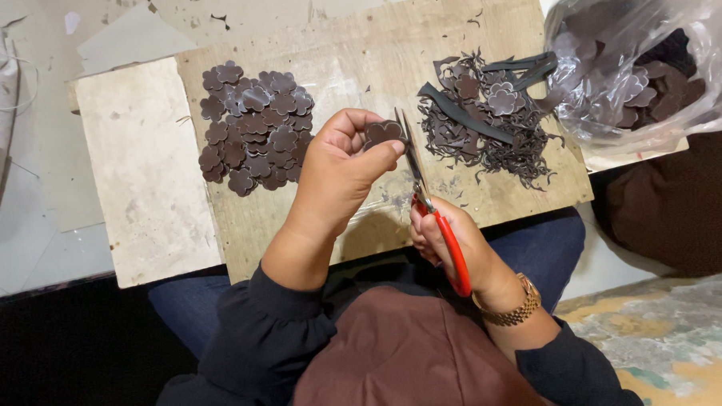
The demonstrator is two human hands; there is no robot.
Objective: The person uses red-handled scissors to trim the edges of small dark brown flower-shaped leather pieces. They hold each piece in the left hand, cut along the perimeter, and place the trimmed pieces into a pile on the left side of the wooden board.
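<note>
**A:** What lay at the far left of your wooden board (483,31)?

**B:** A heap of dark brown flower-shaped cutouts (254,127), lying loose and flat, many of them overlapping.

**A:** And your hands?

**B:** Your left hand (340,172) was raised over the middle of the board, its fingers (375,152) pinching one brown cutout piece (383,132) by its lower edge. Your right hand (450,244) sat lower, just right of it, fingers curled through the red handles of the scissors (429,205). The blades pointed up and touched the piece's right side.

**A:** What was further right?

**B:** A pile of dark trimmings and strips (486,126), with a few uncut flower shapes lying on top.

**A:** Any containers?

**B:** One, a clear plastic bag (693,103) at the board's right edge, its mouth open toward the scrap pile. It held more dark brown flower shapes; how many, I couldn't tell.
</note>
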